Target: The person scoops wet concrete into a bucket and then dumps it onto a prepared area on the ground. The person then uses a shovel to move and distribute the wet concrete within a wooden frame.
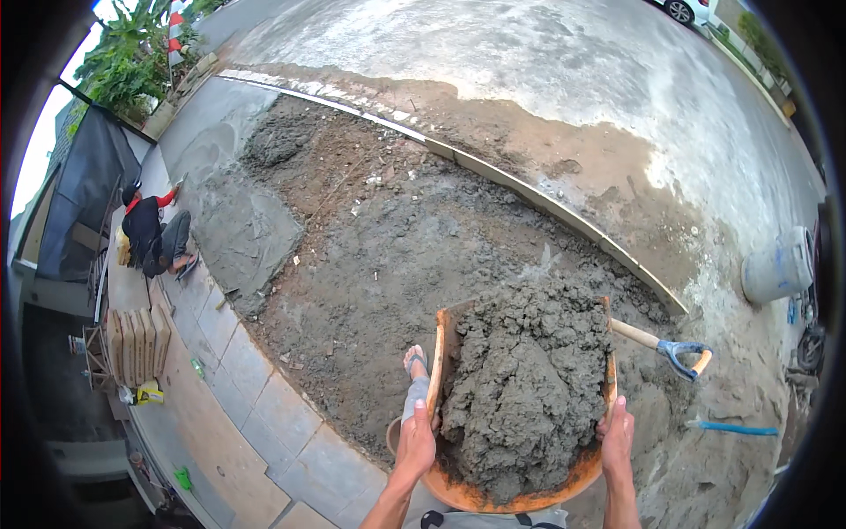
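Both my hands carry an orange tub (438,357) heaped with wet grey concrete (527,388). My left hand (415,445) is closed on its left rim, thumb up along the edge. Over on the opposite side, my right hand (618,430) grips the right rim. The tub's far edge is open or low, and the concrete bulges there toward the ground. To its right a shovel's wooden handle with a blue D-grip (683,354) sticks out; its blade is hidden. One foot in a sandal (415,361) shows beside the tub's left wall.
Rough concrete (379,256) spreads ahead, bordered by a long straight form board (529,198). At the far left a co-worker (150,225) crouches by a smoothed patch (242,234). Paving tiles (291,414), stacked bags (137,346), a white drum (777,266) and a blue pipe (736,428) lie around.
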`<move>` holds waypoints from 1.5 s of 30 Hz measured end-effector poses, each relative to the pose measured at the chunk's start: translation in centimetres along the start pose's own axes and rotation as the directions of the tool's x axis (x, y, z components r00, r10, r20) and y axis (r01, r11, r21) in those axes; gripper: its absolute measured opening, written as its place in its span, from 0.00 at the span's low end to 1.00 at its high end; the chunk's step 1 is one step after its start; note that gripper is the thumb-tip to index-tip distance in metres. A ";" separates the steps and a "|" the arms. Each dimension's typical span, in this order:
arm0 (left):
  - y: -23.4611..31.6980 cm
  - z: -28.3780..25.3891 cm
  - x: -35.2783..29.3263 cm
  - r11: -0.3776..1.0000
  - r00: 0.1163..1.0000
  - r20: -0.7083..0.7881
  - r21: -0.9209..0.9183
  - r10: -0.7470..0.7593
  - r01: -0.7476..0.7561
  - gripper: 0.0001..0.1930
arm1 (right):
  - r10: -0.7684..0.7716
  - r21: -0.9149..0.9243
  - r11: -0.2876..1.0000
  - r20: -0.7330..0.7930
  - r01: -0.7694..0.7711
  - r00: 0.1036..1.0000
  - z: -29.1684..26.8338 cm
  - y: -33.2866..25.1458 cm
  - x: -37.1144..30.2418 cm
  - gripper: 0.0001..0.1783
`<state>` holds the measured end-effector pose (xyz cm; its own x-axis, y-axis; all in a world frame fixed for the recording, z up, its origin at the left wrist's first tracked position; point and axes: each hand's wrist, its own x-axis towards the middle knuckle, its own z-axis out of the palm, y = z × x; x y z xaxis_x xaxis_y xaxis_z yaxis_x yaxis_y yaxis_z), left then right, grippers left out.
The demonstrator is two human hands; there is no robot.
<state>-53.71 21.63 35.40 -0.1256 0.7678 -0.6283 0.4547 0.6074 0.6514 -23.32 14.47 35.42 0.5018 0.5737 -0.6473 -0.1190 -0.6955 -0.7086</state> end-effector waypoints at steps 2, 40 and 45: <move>3.5 -2.9 -3.1 0.997 0.997 -0.070 -0.070 0.022 -0.026 0.32 | -0.099 -0.015 0.995 0.048 0.100 0.994 -0.6 -4.8 -2.2 0.31; 33.2 -47.7 48.9 0.937 0.931 -0.334 -0.347 -0.148 0.025 0.32 | -0.316 -0.225 0.859 0.474 0.460 0.822 61.5 -62.8 23.1 0.33; 39.5 -55.7 62.1 0.962 0.921 -0.376 -0.273 -0.100 -0.007 0.32 | -0.313 -0.282 0.841 0.440 0.461 0.841 73.2 -71.2 29.6 0.33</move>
<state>-92.72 104.65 45.81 -0.4929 0.7233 -0.4837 0.1978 0.6345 0.7472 -62.71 112.66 46.15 0.0825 0.8911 -0.4462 0.3730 -0.4428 -0.8153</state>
